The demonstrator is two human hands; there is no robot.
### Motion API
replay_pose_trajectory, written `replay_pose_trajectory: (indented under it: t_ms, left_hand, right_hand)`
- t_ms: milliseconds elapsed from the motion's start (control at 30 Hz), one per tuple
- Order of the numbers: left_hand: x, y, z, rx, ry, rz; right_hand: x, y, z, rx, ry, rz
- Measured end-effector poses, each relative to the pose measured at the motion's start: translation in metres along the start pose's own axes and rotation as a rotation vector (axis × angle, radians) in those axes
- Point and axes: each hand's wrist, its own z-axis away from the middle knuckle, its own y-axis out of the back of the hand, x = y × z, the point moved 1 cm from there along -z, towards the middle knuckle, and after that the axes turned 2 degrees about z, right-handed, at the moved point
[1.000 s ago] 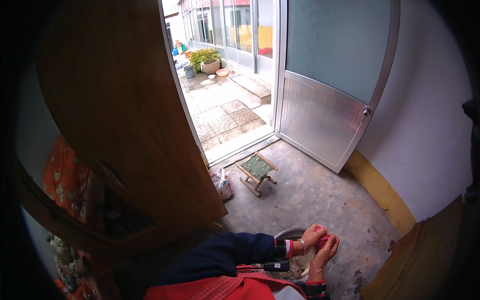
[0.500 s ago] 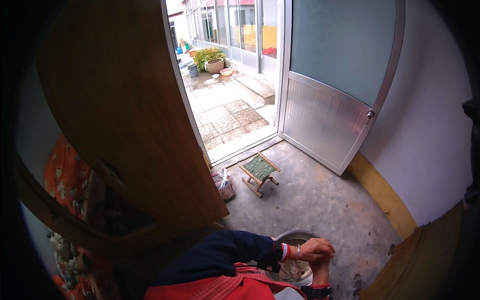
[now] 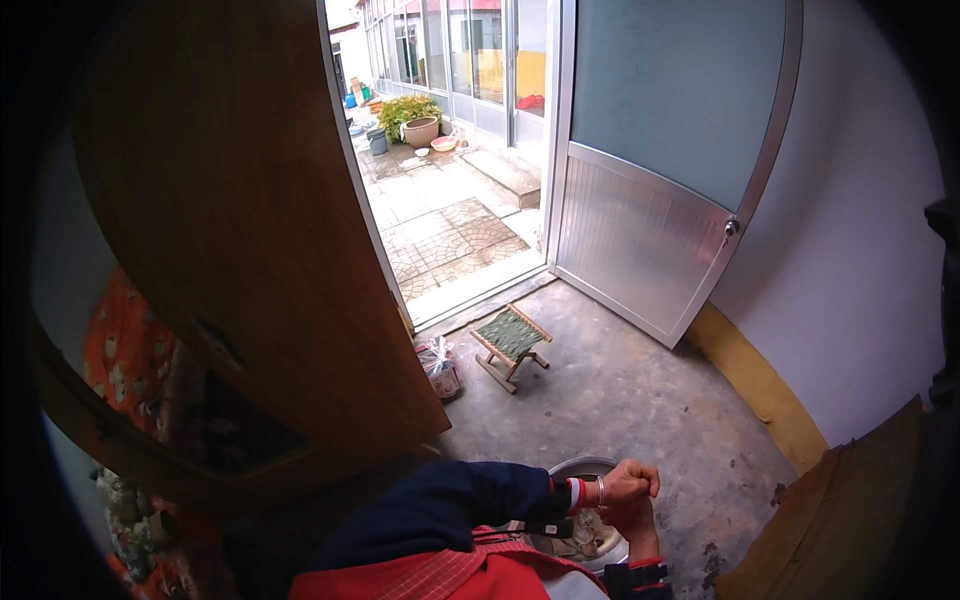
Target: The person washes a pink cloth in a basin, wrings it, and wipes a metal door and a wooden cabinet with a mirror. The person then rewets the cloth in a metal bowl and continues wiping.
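Observation:
Both hands meet over the right side of a round metal basin (image 3: 588, 466) at the lower edge of the head view. My left hand (image 3: 631, 482), with a bracelet at its wrist, has its fingers curled closed; anything inside them is hidden. Just below, touching it, is my right hand (image 3: 628, 516), its fingers mostly covered by the left hand. Pale, crumpled-looking contents (image 3: 588, 535) lie in the basin, too unclear to name. My left sleeve and the red apron-like garment in front of me hide the basin's near left part.
A folding stool (image 3: 510, 335) with a green woven seat stands on the concrete floor (image 3: 590, 380). Beside it, a plastic bag (image 3: 438, 368) rests against the brown wooden door (image 3: 250, 200). The metal-framed door (image 3: 650, 220) stands ajar onto a courtyard with a potted plant (image 3: 420, 128).
My hands have risen slightly and shifted a little left. The left hand has turned from lying across the right to a more curled, upright pose. The whole view has shifted slightly.

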Motion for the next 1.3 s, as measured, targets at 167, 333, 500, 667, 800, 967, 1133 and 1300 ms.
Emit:
replay_pose_trajectory:
  t_ms: [167,333,500,667,800,967,1133,1300]
  left_hand:
    - [-0.019,0.017,-0.019,0.559,0.308,0.467]
    - [-0.047,0.03,-0.025,0.861,0.334,0.511]
    - [-0.03,0.008,-0.019,0.705,0.224,0.352]
    - [0.018,-0.014,0.0,0.298,-0.524,-0.306]
    - [0.032,-0.021,0.015,-0.067,-0.785,-0.676]
    - [0.036,-0.034,0.038,-0.488,-0.882,-0.712]
    - [0.041,-0.046,0.048,-0.711,-1.03,-0.709]
    - [0.032,-0.05,0.054,-0.802,-0.949,-0.691]
  right_hand:
    - [0.006,-0.002,-0.006,-0.063,0.103,-0.33]
    - [0.012,-0.013,-0.003,0.319,0.169,-0.508]
    - [0.004,-0.038,-0.003,0.316,0.16,-0.47]
    - [-0.013,-0.032,-0.003,-0.058,0.239,-0.72]
    - [-0.006,-0.013,0.008,0.136,0.44,0.351]
    - [-0.008,-0.013,0.031,0.035,0.101,-0.095]
    - [-0.039,-0.025,0.042,-0.046,-0.29,-0.292]
    - [-0.031,-0.023,0.029,-0.151,-0.465,-0.028]
